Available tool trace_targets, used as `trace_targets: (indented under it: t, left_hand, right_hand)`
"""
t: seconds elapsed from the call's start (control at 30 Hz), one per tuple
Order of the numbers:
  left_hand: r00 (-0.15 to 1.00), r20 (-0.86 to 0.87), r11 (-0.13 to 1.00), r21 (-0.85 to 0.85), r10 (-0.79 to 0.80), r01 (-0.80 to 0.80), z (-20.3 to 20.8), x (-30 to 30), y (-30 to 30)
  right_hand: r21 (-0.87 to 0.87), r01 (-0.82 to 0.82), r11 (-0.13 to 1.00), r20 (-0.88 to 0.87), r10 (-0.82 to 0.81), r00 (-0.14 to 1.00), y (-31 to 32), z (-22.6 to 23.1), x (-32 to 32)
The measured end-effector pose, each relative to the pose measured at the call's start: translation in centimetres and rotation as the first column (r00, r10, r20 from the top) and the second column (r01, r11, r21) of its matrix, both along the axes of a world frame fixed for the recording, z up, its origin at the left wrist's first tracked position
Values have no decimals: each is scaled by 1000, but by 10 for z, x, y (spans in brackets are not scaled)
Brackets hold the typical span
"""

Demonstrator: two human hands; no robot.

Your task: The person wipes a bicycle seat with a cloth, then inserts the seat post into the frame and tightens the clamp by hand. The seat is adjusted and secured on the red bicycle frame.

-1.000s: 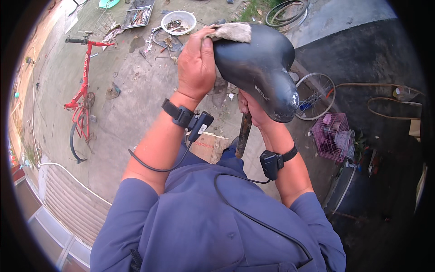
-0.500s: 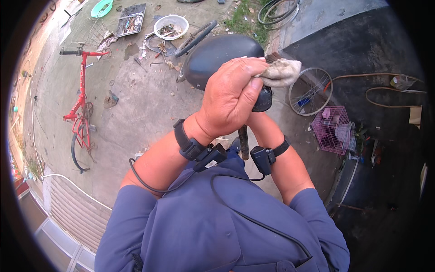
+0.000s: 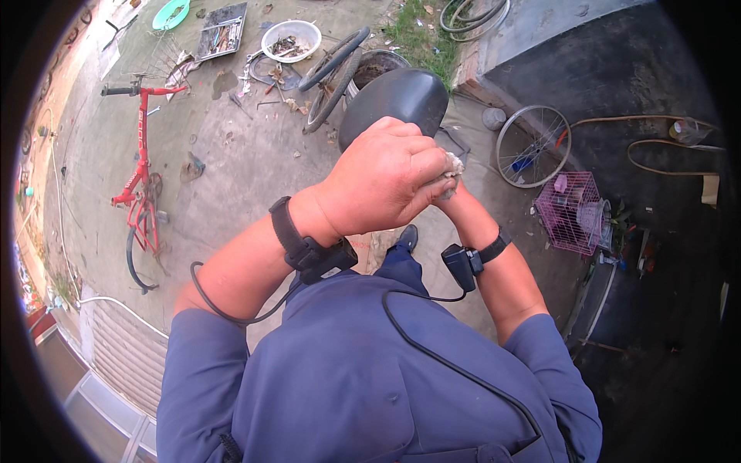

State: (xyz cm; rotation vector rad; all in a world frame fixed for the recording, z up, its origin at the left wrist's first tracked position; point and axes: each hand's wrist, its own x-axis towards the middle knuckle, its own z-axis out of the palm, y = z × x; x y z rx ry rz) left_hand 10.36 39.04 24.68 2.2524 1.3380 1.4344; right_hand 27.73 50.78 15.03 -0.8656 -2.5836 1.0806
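Note:
A black bicycle saddle (image 3: pixel 407 99) is held up in front of me, its smooth, broad top facing up. My left hand (image 3: pixel 390 177) is closed round a dirty whitish rag (image 3: pixel 455 165), just at the near end of the saddle. Most of the rag is hidden in the fist. Behind it, my right hand (image 3: pixel 452 196) reaches in under the saddle's near end; its fingers are hidden by the left hand. The seat post is also out of sight behind my hands.
Left lies a red bicycle frame (image 3: pixel 142 147). Beyond are a tool tray (image 3: pixel 221 32), a white basin (image 3: pixel 291 41) with small parts, a green basin (image 3: pixel 171 14), tyres (image 3: pixel 336 85) and a bucket (image 3: pixel 378 63). Right are a spoked wheel (image 3: pixel 532 147) and a pink wire cage (image 3: pixel 570 212).
The saddle has turned, and its near end and post have gone out of sight. My left hand has come lower, and the rag is now bunched mostly inside its fist.

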Motion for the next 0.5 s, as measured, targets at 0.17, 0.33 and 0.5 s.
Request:
trace_targets:
  t: [0.17,0.33,0.5]
  left_hand:
    - [984,-79,944,-277,160,-176,-20,6,-2]
    - [809,415,904,-284,417,-320,-37,-9,-9]
    - [967,255,925,-369,7,91,-48,-8,-41]
  right_hand:
    - [162,130,978,330,-178,927,-9,25,4]
    - [181,6,983,599,-115,792,-4,47,-2]
    - [142,-3,990,642,-90,762,-5,53,3]
